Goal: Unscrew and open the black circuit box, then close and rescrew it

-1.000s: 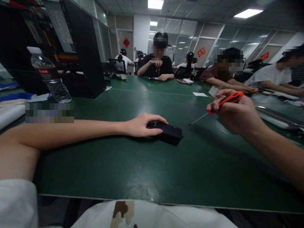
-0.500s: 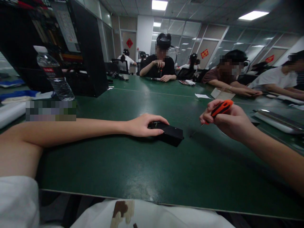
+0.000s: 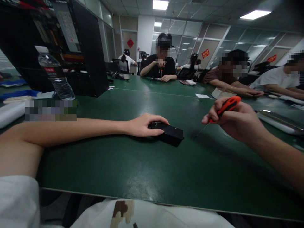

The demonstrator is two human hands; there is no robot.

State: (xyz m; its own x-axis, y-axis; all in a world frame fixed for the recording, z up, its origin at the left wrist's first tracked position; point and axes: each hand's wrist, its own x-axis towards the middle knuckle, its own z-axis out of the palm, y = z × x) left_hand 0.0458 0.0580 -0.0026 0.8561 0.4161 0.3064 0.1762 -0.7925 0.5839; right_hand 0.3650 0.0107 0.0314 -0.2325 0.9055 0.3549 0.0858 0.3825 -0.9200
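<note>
A black box-shaped object (image 3: 171,134) lies on the green table (image 3: 133,167), in front of me. My left hand (image 3: 144,125) is wrapped round its left end, thumb on the near side and fingers over the far side. To the right, my right hand (image 3: 234,118) is raised above the table and grips a screwdriver by its orange and black handle (image 3: 229,106). The screwdriver's thin shaft points down and left, towards the table, apart from the black object. Its tip is blurred.
A plastic bottle (image 3: 55,74) stands at the left beside a large open black computer case (image 3: 89,53). White paper (image 3: 202,96) lies beyond my right hand. A long glossy object (image 3: 280,122) is at the right. Several people sit around.
My right hand has moved a little to the right and up with the screwdriver, away from the black object. My left hand and the black object have stayed in place.
</note>
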